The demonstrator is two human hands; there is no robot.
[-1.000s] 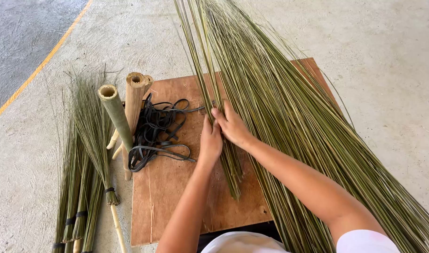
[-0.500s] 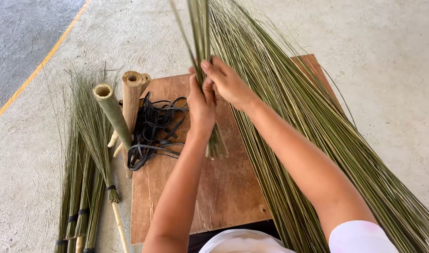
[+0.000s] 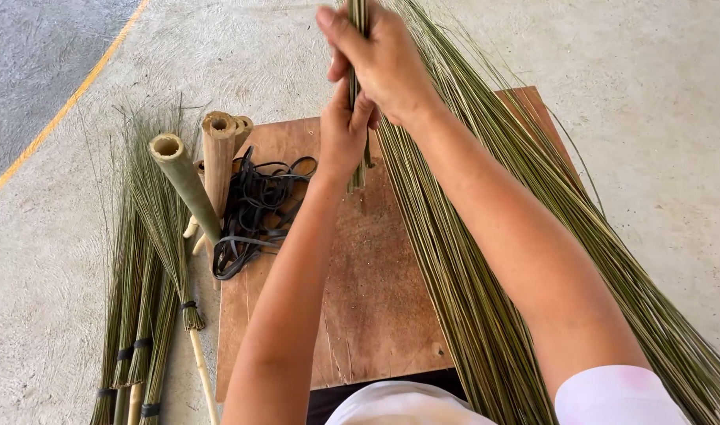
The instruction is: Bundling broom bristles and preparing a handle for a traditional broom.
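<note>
Head view, looking down: nearest me a white sleeve (image 3: 612, 397) and both forearms stretch out over the wooden board (image 3: 376, 315) that lies on the concrete floor (image 3: 667, 134). Along the board's right edge a broad heap of green stalks (image 3: 486, 315) fans away toward its far right corner. Off the board's left edge, finished small brooms (image 3: 144, 315) with black bindings lie on the floor. Further out, a tangle of black straps (image 3: 258, 208) sits near the board's far left corner, with bamboo tubes (image 3: 199, 169) just beside it, partly over the edge. Farthest, above the board's far edge, I see my left hand (image 3: 343, 130) closed around a thin bunch of stalks (image 3: 358, 169), which stands upright with its lower end hanging free over the board. My right hand (image 3: 376, 59) is clenched on the same bunch just above, touching the left.
</note>
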